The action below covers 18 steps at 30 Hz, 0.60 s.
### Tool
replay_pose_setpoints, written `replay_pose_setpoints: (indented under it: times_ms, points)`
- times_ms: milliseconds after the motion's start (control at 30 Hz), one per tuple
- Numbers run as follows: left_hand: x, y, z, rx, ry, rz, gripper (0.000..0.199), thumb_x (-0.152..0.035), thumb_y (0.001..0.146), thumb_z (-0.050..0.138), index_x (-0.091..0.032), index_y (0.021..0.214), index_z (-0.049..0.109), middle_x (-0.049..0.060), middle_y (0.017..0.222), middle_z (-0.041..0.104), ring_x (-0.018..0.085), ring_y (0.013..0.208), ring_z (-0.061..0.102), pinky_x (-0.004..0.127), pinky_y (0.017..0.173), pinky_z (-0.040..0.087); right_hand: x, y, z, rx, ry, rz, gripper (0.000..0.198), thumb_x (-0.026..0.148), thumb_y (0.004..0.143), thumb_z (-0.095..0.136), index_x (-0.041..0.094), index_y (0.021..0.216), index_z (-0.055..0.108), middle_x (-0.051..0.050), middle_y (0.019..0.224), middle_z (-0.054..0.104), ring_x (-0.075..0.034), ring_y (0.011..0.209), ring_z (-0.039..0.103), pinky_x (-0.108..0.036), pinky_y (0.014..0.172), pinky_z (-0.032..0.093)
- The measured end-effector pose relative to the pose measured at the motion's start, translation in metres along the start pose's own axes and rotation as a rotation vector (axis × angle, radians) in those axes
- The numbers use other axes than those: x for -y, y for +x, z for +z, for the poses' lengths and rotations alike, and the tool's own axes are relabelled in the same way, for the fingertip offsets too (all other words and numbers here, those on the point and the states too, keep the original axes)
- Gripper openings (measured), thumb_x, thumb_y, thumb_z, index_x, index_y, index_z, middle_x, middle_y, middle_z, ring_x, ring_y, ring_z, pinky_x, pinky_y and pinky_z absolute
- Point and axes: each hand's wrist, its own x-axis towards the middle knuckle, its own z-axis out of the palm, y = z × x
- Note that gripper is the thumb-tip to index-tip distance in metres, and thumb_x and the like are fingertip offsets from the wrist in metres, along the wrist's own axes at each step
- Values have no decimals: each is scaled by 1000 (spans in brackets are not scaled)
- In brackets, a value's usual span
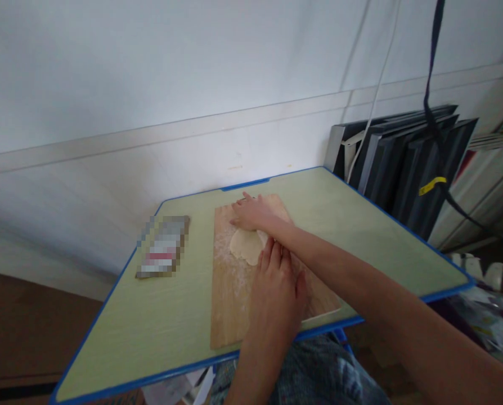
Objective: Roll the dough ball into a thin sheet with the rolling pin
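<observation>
A flat, roundish piece of dough [245, 246] with an uneven edge lies on a wooden board [228, 315] dusted with white flour. My left hand [274, 281] rests at the near right side of the dough, fingers stretched out and lying flat, the fingertips at its edge. Reaching across from the right, my right hand [251, 212] is over the far part of the board, just beyond the dough, with its fingers spread. The right forearm hides part of the board's right side. I cannot tell what is under the right palm.
The board sits on a pale green table [171, 332] with a blue rim, pushed against a white wall [150, 73]. To the left lies a flat, blurred-out item [162, 247]. Dark panels [403, 163] lean behind the right side, where a dark strap [431, 73] hangs.
</observation>
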Motion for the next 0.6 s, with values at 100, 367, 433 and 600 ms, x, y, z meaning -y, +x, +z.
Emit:
replay_pose_setpoints:
  times_ms: [100, 367, 433, 600]
  points:
    - [-5, 4, 2, 16, 23, 15, 47, -18, 82, 46, -7, 128, 43, 15, 138, 39, 26, 133, 25, 44, 108, 28, -9, 0, 2, -8, 25, -34, 43, 36, 84, 47, 15, 121, 52, -14, 132, 48, -34, 129, 25, -61, 96, 27]
    - [-24, 17, 18, 38, 119, 106, 37, -14, 83, 41, -8, 117, 54, 15, 125, 53, 29, 133, 24, 49, 107, 26, -50, 0, 9, -74, 159, -116, 39, 8, 81, 40, 13, 116, 58, -11, 129, 51, -17, 124, 38, -36, 104, 24]
    - [-22, 15, 17, 46, 120, 111, 42, -9, 81, 39, -7, 121, 51, 17, 128, 50, 28, 135, 17, 49, 107, 26, -51, -1, 10, -115, 203, -95, 38, 8, 81, 38, 14, 111, 61, -10, 125, 55, -16, 119, 43, -33, 100, 30]
    - [-10, 3, 9, 42, 62, 94, 55, -1, 74, 38, -7, 128, 42, 17, 141, 34, 28, 136, 11, 46, 105, 31, -56, -8, 10, -257, 291, 31, 46, 2, 68, 38, 16, 103, 64, -5, 111, 63, -16, 105, 53, -31, 93, 37]
